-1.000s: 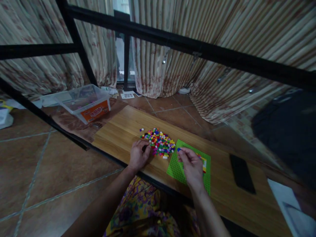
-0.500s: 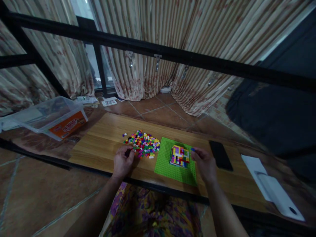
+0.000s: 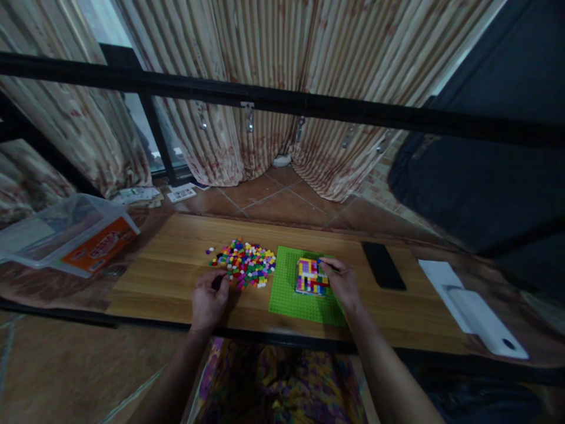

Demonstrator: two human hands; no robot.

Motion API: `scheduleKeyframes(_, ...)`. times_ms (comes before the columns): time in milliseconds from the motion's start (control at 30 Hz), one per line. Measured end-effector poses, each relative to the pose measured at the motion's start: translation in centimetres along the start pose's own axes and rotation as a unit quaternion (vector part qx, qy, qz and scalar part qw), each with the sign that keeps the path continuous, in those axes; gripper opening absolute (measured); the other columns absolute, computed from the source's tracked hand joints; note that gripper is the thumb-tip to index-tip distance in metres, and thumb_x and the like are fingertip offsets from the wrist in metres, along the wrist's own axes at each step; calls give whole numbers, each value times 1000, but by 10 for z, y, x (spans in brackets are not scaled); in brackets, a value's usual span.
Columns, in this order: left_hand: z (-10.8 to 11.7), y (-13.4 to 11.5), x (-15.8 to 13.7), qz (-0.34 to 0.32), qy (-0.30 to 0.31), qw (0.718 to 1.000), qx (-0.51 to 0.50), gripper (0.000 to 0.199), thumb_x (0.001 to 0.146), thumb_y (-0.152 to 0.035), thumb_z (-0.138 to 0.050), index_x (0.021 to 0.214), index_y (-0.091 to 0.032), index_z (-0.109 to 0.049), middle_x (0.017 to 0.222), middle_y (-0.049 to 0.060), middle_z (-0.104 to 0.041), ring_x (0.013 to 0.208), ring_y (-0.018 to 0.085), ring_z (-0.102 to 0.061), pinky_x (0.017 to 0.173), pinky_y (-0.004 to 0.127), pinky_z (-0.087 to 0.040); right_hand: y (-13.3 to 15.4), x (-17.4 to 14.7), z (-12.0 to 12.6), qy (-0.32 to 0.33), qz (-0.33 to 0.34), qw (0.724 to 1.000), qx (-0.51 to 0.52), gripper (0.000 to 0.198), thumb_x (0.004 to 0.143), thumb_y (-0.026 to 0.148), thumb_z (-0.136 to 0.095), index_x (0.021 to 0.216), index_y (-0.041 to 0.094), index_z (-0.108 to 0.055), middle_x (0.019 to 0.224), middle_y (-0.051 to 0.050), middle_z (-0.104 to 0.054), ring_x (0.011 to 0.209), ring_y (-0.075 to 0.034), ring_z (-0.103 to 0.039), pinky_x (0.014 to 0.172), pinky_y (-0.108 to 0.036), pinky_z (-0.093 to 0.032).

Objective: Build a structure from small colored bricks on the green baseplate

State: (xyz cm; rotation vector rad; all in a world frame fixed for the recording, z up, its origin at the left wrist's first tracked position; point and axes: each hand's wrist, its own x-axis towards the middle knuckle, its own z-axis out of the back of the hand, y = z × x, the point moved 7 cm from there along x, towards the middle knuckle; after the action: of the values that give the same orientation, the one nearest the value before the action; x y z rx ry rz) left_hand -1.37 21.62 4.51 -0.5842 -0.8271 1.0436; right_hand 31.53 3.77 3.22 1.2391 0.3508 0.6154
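A block of multicoloured toy bricks (image 3: pixel 311 275) stands on the green baseplate (image 3: pixel 282 303). At its far right corner my right hand (image 3: pixel 343 285) pinches a small blue brick (image 3: pixel 320 260), which appears to touch the top of the block. Left of the baseplate lies a loose pile of small bricks (image 3: pixel 247 263) in many colours. My left hand (image 3: pixel 209 299) rests at the pile's near left edge, thumb and fingers pressed together. Whatever it may hold is too small to make out.
A black phone (image 3: pixel 383 266) lies on the wooden table (image 3: pixel 154 274) to the right. Beyond it is a white object with a handle hole (image 3: pixel 489 323). A clear plastic box (image 3: pixel 83 232) with an orange label stands at the left. A dark rail (image 3: pixel 273 103) crosses in front of the curtains.
My right hand has moved left with the blue brick, from beside the block to its far right corner. My left hand stays by the pile. The whole view has shifted slightly.
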Motion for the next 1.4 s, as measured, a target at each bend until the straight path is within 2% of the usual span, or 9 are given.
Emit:
scheduleKeyframes(200,-2,3,0,-4,5,1000,14,26,82,-41,-53,87,-19,-67,92,7,-71,91,24,-65,88,40,-51,0,2,-1,33,-13,999,27,37,70,51,-68,90,20,-75,93,-7,-75,86,-23,-67,80,-38,-51)
scheduleKeyframes(500,-2,3,0,-9,-2,1000,21,25,82,-42,-53,86,-20,-66,91,7,-71,90,24,-66,88,38,-51,15,8,0,95,3,995,-17,34,70,49,-66,86,20,-75,87,-5,-74,81,-21,-66,77,-37,-51)
scheduleKeyframes(900,-6,6,1,-4,10,999,35,26,82,-40,-53,86,-19,-68,93,8,-72,90,24,-66,85,38,-52,18,12,-2,105,28,992,-61,27,71,42,-62,82,21,-75,85,-3,-75,79,-20,-67,79,-37,-51)
scheduleKeyframes(1167,-4,-1,0,-15,-4,999,31,22,81,-38,-53,83,-21,-67,89,7,-71,90,25,-65,87,40,-51,23,10,1,127,45,988,-81,29,71,45,-62,84,22,-75,86,-4,-75,80,-22,-67,77,-37,-52)
scheduleKeyframes(1267,-4,-3,-1,-22,-6,999,24,21,80,-34,-52,84,-20,-66,90,7,-71,90,25,-64,87,40,-50,21,7,7,102,48,989,-99,36,73,47,-63,94,20,-74,93,-8,-74,85,-24,-67,77,-39,-52)
scheduleKeyframes(1400,-3,-5,-3,-28,-9,999,28,17,81,-30,-53,85,-20,-66,90,7,-70,90,25,-64,87,40,-50,41,-7,12,-9,97,987,-124,41,79,49,-58,101,17,-71,101,-13,-71,86,-24,-66,78,-39,-51)
